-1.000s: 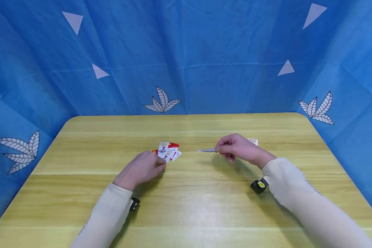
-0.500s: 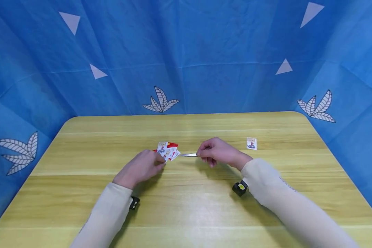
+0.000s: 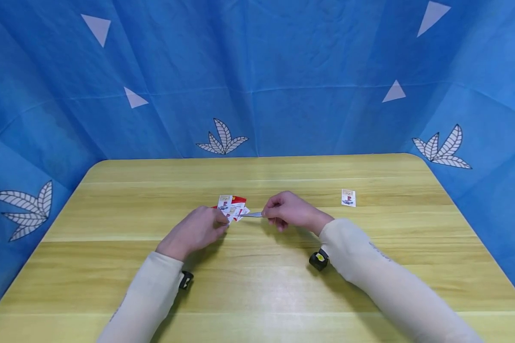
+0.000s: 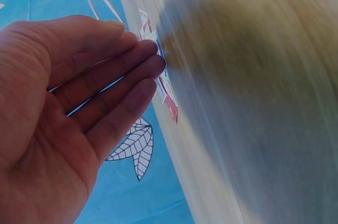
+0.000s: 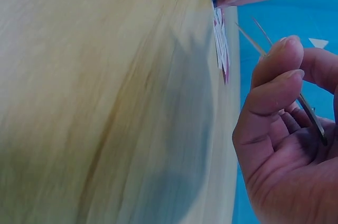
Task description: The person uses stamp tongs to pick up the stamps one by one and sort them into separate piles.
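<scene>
A small overlapping pile of stamps [image 3: 225,202], white with printed pictures and some red, lies on the table left of centre. My left hand [image 3: 195,231] has its fingertips on the near side of this pile; in the left wrist view its fingers [image 4: 113,71] are extended, hiding part of the stamps. Between thumb and fingers my right hand [image 3: 289,209] pinches metal tweezers [image 3: 252,215], which point left, their tips overlapping the pile's right edge in the head view. The right wrist view shows the tweezer tips [image 5: 253,34] spread apart with nothing between them.
One single stamp [image 3: 348,197] lies flat by itself at the back right. The wooden table [image 3: 257,286] ends at a blue patterned curtain [image 3: 257,85] behind and at both sides. A wrist camera [image 3: 319,259] hangs below the right sleeve.
My right hand has moved left with the tweezers, from beside the single stamp up to the pile. That stamp is now fully visible. The left hand has stayed almost still.
</scene>
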`<state>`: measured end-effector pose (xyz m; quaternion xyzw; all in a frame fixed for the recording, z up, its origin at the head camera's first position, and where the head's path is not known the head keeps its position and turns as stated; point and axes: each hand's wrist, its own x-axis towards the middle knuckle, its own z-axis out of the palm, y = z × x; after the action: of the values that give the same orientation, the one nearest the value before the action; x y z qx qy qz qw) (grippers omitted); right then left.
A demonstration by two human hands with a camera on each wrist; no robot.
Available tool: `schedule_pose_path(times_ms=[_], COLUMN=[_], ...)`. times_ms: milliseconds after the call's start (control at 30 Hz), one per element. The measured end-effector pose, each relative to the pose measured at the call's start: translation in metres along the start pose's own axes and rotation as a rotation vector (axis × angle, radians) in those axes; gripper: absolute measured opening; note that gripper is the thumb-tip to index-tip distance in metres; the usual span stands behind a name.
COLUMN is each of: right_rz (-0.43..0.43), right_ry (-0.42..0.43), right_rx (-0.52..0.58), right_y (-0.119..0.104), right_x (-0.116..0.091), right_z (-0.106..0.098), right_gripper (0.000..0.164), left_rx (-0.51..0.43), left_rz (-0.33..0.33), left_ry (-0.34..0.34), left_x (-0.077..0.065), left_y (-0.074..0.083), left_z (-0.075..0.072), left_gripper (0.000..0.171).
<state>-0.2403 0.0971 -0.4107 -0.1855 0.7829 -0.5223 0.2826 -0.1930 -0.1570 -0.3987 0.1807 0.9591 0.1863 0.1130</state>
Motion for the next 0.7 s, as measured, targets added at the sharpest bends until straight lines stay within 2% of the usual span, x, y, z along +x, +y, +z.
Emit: schedule_pose_path(times_ms=[367, 700], right_rz=[0.016, 0.023], right_ry=[-0.018, -0.066], right_rx=[0.05, 0.065], right_y=[0.003, 0.002], right_x=[0.008, 0.008], right_z=[0.009, 0.014], right_gripper=[0.017, 0.017], left_rx=[-0.001, 0.024], left_rz=[-0.033, -0.007], left_ry=[-0.009, -0.003], left_x=[0.0, 0.002], left_y=[0.002, 0.001], left_z=[0.0, -0.001], left_gripper=[0.024, 0.023])
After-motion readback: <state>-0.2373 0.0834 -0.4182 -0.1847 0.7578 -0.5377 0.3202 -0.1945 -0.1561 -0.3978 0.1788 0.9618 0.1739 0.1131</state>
